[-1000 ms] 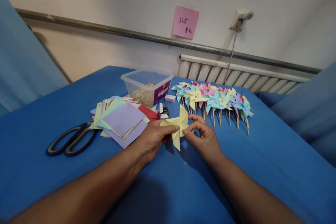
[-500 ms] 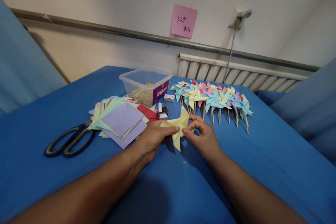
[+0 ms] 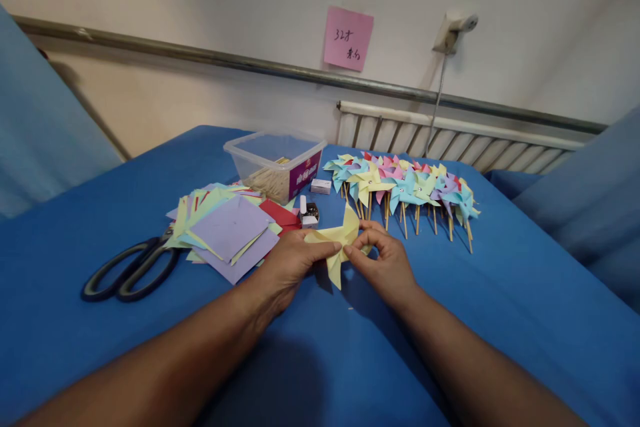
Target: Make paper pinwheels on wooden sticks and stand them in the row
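A yellow paper pinwheel, folded but without a stick, is held just above the blue cloth at the middle. My left hand pinches its centre from the left with thumb and fingers closed on the paper. My right hand pinches the same centre from the right, fingers curled. Behind my hands lies a row of finished pinwheels on wooden sticks in yellow, blue, pink and purple.
A stack of coloured paper squares lies left of my hands, with black scissors further left. A clear plastic tub of sticks stands behind, beside two small boxes. A radiator and pink note are on the wall.
Both hands keep pinching the yellow pinwheel; the fingers shift only slightly. The view has drifted a little.
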A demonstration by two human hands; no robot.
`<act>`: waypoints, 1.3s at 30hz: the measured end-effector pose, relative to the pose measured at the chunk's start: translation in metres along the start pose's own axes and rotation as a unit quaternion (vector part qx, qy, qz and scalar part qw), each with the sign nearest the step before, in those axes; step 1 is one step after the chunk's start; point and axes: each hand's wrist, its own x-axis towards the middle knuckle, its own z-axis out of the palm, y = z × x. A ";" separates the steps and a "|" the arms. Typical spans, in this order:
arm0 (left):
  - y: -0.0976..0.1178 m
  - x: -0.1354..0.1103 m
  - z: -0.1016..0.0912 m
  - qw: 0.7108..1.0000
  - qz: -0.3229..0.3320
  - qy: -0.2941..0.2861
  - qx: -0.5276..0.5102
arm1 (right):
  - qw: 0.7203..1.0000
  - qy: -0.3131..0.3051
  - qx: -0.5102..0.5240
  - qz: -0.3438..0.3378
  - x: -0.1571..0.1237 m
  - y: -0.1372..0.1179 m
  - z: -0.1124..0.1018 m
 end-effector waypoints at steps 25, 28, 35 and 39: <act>0.001 -0.001 0.004 0.976 0.093 0.060 0.187 | 0.968 -0.080 0.191 0.139 0.005 0.004 -0.002; 0.005 -0.001 0.001 0.965 0.114 0.057 0.228 | 0.974 -0.083 0.170 0.127 0.005 0.002 -0.004; 0.002 -0.002 -0.002 0.947 0.111 0.016 0.301 | 0.977 -0.122 0.134 0.112 0.002 -0.001 -0.003; -0.001 -0.002 -0.004 0.932 0.106 0.000 0.347 | 0.973 -0.152 0.125 0.116 0.000 0.000 -0.004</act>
